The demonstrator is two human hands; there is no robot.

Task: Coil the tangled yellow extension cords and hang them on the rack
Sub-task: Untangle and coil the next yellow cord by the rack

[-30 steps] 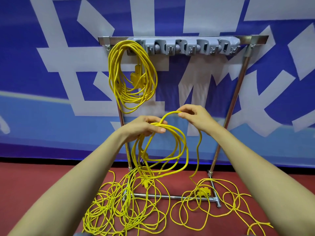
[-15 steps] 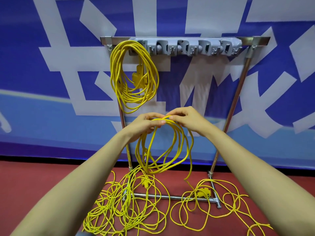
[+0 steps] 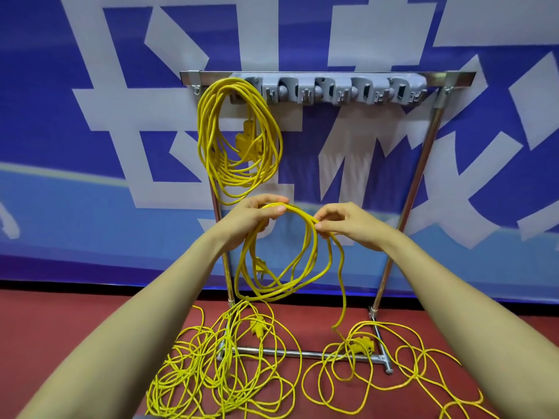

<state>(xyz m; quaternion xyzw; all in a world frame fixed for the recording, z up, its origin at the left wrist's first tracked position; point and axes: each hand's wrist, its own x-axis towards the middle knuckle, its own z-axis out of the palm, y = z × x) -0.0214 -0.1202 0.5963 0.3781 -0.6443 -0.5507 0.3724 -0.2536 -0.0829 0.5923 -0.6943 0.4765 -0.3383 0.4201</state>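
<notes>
Quick update from cord duty. We're facing a huge blue vinyl banner with blocky white shapes [image 3: 45,86] that is covering the whole back wall, with a paler blue band running across its lower part. Below it, a dark red matte floor [image 3: 60,343] is stretching out toward us.

A shiny tubular metal rack [image 3: 417,176] is standing on that floor right against the banner, and a grey plastic hook strip [image 3: 329,90] is running along its top bar. One finished yellow cord bundle [image 3: 248,143] is hanging off the leftmost hook, with its plug ends dangling inside the loops.

Down on the floor, a messy tangle of thin yellow extension cord [image 3: 217,370] is sprawling over the rack's left foot. Looser yellow cord loops [image 3: 423,367] are spreading around the right foot.

In front of the rack we're holding up a half-made yellow cord coil [image 3: 311,252]. Our left hand [image 3: 251,217] is curling around the top of it, thumb over the strands. Our right hand [image 3: 348,222] is pinching a strand at the coil's upper right edge, and a loose yellow tail [image 3: 341,285] is dropping from there to the floor loops. A small yellow plug [image 3: 259,267] is hanging inside the coil.
</notes>
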